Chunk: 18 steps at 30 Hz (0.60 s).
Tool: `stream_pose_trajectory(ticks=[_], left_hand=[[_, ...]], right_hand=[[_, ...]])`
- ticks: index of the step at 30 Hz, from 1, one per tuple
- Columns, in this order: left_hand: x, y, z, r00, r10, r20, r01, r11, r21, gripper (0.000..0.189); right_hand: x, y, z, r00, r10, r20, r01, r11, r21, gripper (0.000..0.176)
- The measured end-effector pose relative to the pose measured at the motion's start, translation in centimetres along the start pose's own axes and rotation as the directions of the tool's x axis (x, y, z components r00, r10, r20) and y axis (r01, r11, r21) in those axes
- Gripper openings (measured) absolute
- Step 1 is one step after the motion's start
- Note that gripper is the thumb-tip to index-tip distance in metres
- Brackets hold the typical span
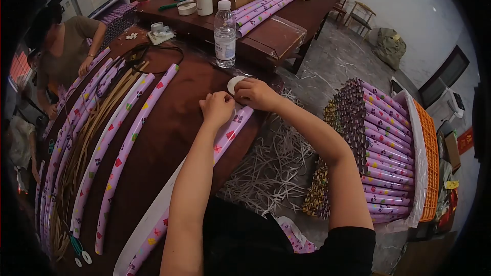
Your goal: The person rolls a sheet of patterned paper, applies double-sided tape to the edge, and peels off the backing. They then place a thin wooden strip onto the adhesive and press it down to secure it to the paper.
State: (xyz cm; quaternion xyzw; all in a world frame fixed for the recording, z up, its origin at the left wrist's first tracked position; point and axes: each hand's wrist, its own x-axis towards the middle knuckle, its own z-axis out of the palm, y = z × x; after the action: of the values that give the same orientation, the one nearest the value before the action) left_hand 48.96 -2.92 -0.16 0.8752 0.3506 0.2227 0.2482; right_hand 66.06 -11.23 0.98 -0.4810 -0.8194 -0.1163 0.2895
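On the dark red table a long purple patterned paper roll [240, 118] lies under my forearms, its pale loose edge showing along one side. My right hand [254, 95] grips a white roll of tape [235, 85] near the far end of the paper. Right beside it, my left hand [218, 107] is closed in a pinch at the paper's end; what its fingertips hold is hidden. Two finished-looking purple rolls [134, 140] lie to the left, apart from my hands.
A water bottle [225, 41] stands just beyond my hands. Brown strips [97, 107], more rolls and scissors [77, 245] lie on the left, where a co-worker [71, 46] handles rolls. Paper shreds [271, 163] cover the floor. An orange crate [427, 158] of stacked rolls stands right.
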Motion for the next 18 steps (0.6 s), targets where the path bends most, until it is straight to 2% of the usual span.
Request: stream_pose_trajectory(ticks=[3, 5, 6, 8, 12, 14, 15, 17, 18], left_hand=[[0.3, -0.3, 0.0, 0.998, -0.056, 0.033, 0.057, 0.997, -0.053, 0.015], [0.3, -0.4, 0.2, 0.999, -0.035, 0.04, 0.036, 0.999, -0.032, 0.014], [0.4, -0.2, 0.0, 0.999, -0.036, 0.036, 0.038, 0.998, -0.04, 0.014], [0.0, -0.3, -0.4, 0.997, -0.05, 0.051, 0.057, 0.987, -0.15, 0.013], [0.1, -0.6, -0.5, 0.995, -0.07, 0.068, 0.084, 0.969, -0.232, 0.015], [0.1, -1.1, -0.1, 0.999, -0.036, -0.005, 0.033, 0.942, -0.335, 0.019], [0.1, -1.1, -0.1, 0.999, -0.041, -0.009, 0.036, 0.942, -0.333, 0.019], [0.3, -1.2, -0.1, 0.998, -0.054, 0.012, 0.055, 0.934, -0.352, 0.023], [0.5, -1.1, -0.2, 0.998, -0.06, 0.006, 0.058, 0.935, -0.351, 0.023]], right_hand=[[-0.6, 0.2, -0.2, 0.999, -0.021, 0.026, 0.021, 1.0, -0.008, 0.014], [-1.5, 0.2, -0.7, 0.997, 0.072, 0.028, -0.074, 0.996, 0.047, 0.016], [-1.3, 0.4, -0.9, 0.997, 0.069, 0.035, -0.071, 0.997, 0.044, 0.016], [-1.2, 0.5, -0.9, 0.999, 0.031, 0.024, -0.03, 0.998, -0.05, 0.015], [0.6, 0.4, -0.5, 0.998, 0.023, -0.057, -0.028, 0.996, -0.087, 0.024], [1.5, 0.0, -0.2, 0.923, 0.383, 0.026, -0.384, 0.92, 0.082, 0.035], [1.8, 0.1, -0.2, 0.925, 0.379, 0.028, -0.38, 0.921, 0.085, 0.035], [2.3, 0.5, -0.2, 0.884, 0.459, 0.089, -0.467, 0.865, 0.184, 0.044], [2.5, 0.4, -0.2, 0.874, 0.486, 0.014, -0.483, 0.862, 0.153, 0.044]])
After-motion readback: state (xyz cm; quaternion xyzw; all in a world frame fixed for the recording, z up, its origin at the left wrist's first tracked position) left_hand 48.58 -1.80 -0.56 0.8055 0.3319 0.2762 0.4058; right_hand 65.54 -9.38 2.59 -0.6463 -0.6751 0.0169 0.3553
